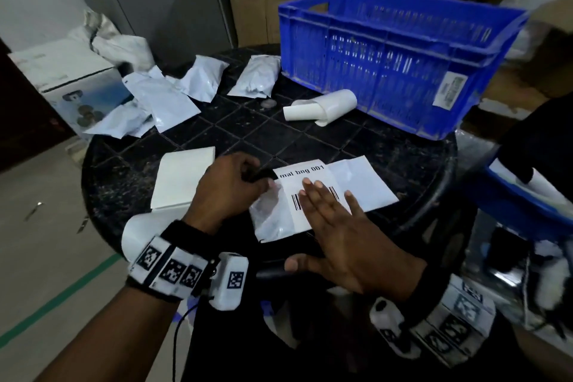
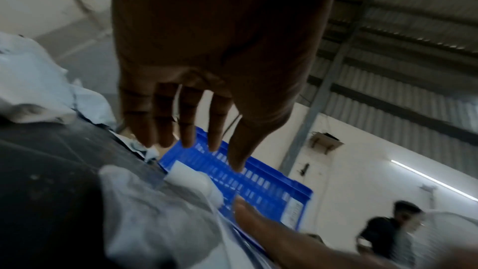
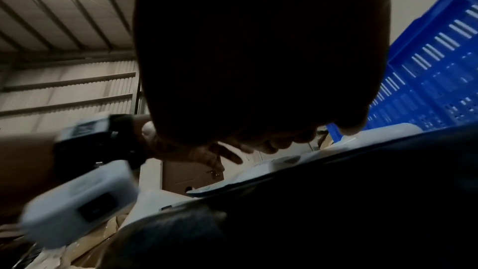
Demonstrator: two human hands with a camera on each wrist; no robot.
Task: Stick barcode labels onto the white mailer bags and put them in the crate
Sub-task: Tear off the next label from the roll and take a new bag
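The right hand [image 1: 338, 226] is lying flat, fingers spread, pressing the label [image 1: 305, 186] onto the bag [image 1: 356, 183], the left hand [image 1: 229, 189] is pinching its 9 o'clock edge, and the crate [image 1: 403, 56] is sitting at 1 o'clock.

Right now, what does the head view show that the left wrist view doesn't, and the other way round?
Only the head view shows the barcode label with its printed text, lying on a white mailer bag under the flat right hand, plus loose mailer bags across the black table.

Only the left wrist view shows the corrugated roof and a person in the background.

Both show the blue crate and the left hand.
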